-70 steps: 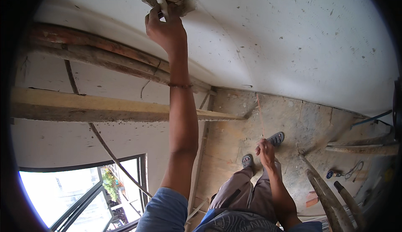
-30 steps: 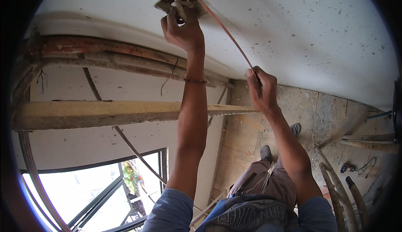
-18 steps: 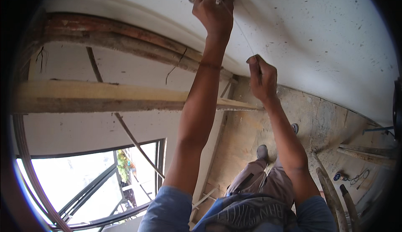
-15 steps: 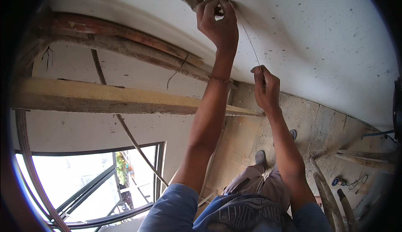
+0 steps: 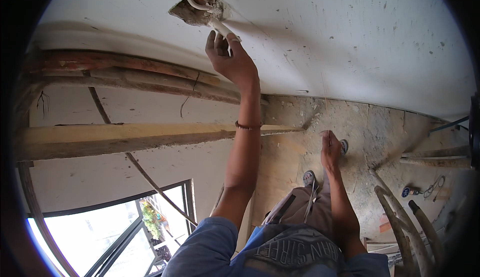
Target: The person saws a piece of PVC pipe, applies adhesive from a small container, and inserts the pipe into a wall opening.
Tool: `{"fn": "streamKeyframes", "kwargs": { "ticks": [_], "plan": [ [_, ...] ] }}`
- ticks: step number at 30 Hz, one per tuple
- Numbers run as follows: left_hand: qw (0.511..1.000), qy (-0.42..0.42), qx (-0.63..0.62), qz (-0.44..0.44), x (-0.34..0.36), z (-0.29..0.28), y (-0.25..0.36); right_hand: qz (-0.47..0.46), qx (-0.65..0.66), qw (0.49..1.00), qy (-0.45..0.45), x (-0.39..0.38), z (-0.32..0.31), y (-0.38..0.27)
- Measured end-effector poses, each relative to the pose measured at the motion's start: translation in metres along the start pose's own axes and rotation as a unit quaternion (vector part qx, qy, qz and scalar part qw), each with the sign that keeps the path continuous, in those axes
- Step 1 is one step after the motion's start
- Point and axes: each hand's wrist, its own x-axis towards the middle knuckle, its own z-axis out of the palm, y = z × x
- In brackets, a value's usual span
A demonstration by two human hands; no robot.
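Observation:
A ragged hole (image 5: 197, 11) is broken into the speckled white wall, and a curved white plastic pipe (image 5: 199, 5) shows inside it. A second, short length of white plastic pipe (image 5: 220, 28) sticks out of the hole's lower edge. My left hand (image 5: 231, 62) is raised to this stub, its fingers and thumb closed around the free end. Lower down and to the right, my right hand (image 5: 330, 152) is closed in a pinch. A thin wire (image 5: 326, 94) runs faintly above that hand; its end inside the fingers is hidden.
Wooden poles (image 5: 135, 74) and a long timber beam (image 5: 150, 136) cross on the left, above a window (image 5: 100, 237). Several bent poles (image 5: 395, 217) stand at lower right. On the dusty floor (image 5: 285, 152) lies a corded tool (image 5: 410, 191).
My right hand has dropped well down, away from the wall. My left hand has shifted from over the hole onto the pipe stub. The view has shifted, and the wire is fainter.

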Motion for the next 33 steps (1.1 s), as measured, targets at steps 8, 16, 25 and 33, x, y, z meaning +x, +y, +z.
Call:
{"fn": "streamKeyframes", "kwargs": {
  "ticks": [8,16,25,33],
  "plan": [
    [0.806,-0.179,-0.371,-0.424,-0.106,-0.091,0.009,0.004,0.019,0.999,-0.026,-0.072,-0.007,0.03],
    [0.807,-0.147,-0.292,-0.492,-0.145,-0.144,0.018,-0.165,-0.051,0.982,-0.073,0.019,-0.034,-0.161],
    [0.882,-0.277,-0.049,-0.378,-0.197,-0.221,0.025,-0.071,0.05,0.981,-0.176,-0.005,0.002,-0.156],
    [0.867,-0.425,0.141,-0.219,-0.237,-0.256,0.044,0.015,0.061,0.962,-0.267,-0.1,0.023,-0.1]
  ]
}}
